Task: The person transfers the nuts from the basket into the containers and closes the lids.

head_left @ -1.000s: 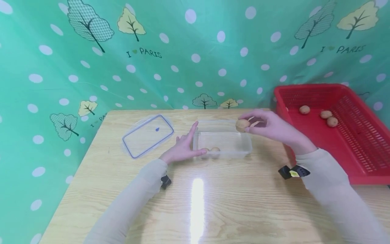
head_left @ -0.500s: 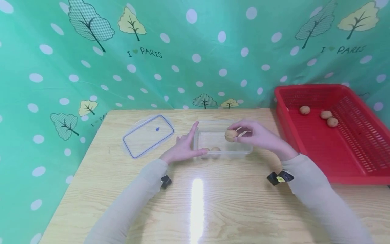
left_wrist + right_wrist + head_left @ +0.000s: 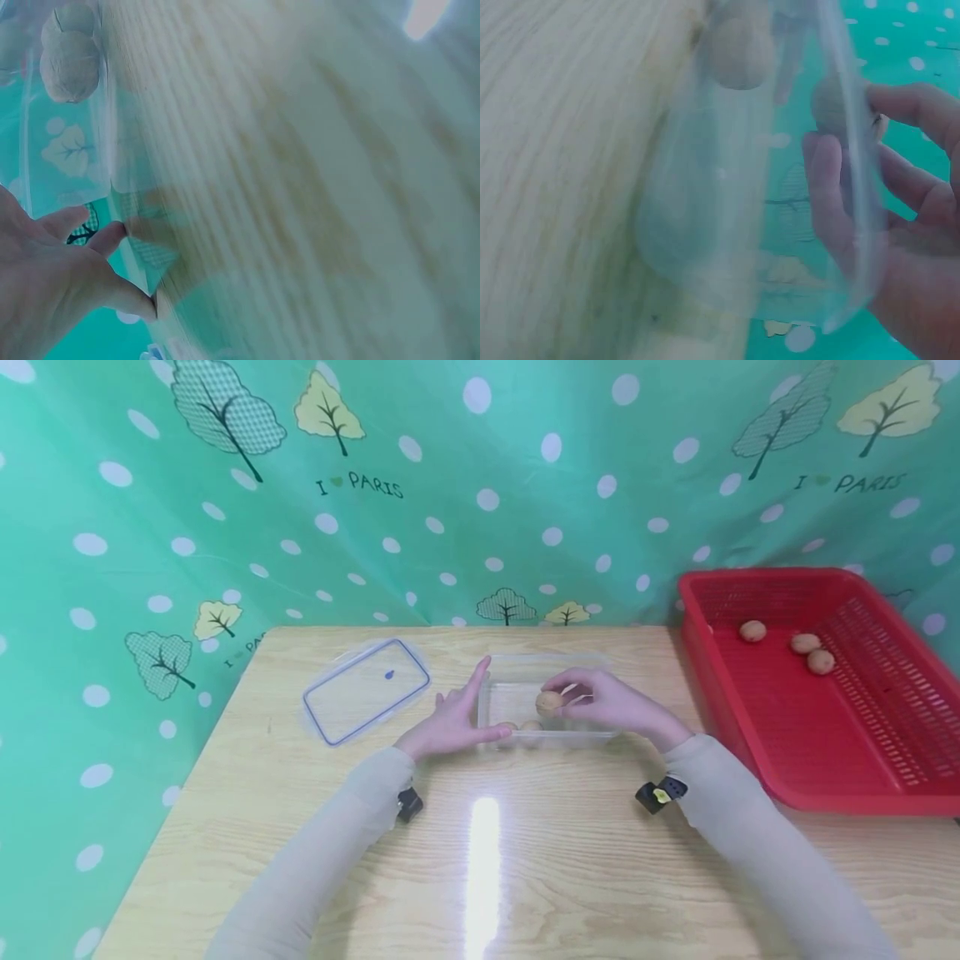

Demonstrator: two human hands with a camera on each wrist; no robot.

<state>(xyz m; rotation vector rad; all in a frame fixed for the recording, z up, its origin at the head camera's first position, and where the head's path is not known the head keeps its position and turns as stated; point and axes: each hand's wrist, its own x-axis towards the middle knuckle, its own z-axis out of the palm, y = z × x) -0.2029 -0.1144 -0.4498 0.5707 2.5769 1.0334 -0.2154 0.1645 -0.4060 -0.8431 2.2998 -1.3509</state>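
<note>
A clear plastic container (image 3: 592,737) stands mid-table with two small potatoes (image 3: 531,726) at its near left corner. My right hand (image 3: 600,702) pinches a third potato (image 3: 549,702) just above the inside of the container. My left hand (image 3: 453,722) lies flat with straight fingers against the container's left wall. In the left wrist view that hand (image 3: 52,292) touches the container's corner (image 3: 139,240), with the two potatoes (image 3: 69,64) inside. In the right wrist view the fingers (image 3: 832,202) hold the potato (image 3: 832,105) behind the clear wall (image 3: 727,225).
The container's clear lid with blue trim (image 3: 366,691) lies to the left on the wooden table (image 3: 480,860). A red basket (image 3: 862,760) at the right holds three potatoes (image 3: 806,643). A green patterned curtain (image 3: 480,485) hangs behind.
My right hand has carried the potato leftward and down, from above the container's far right corner to inside it near the two potatoes. The left hand has stayed put.
</note>
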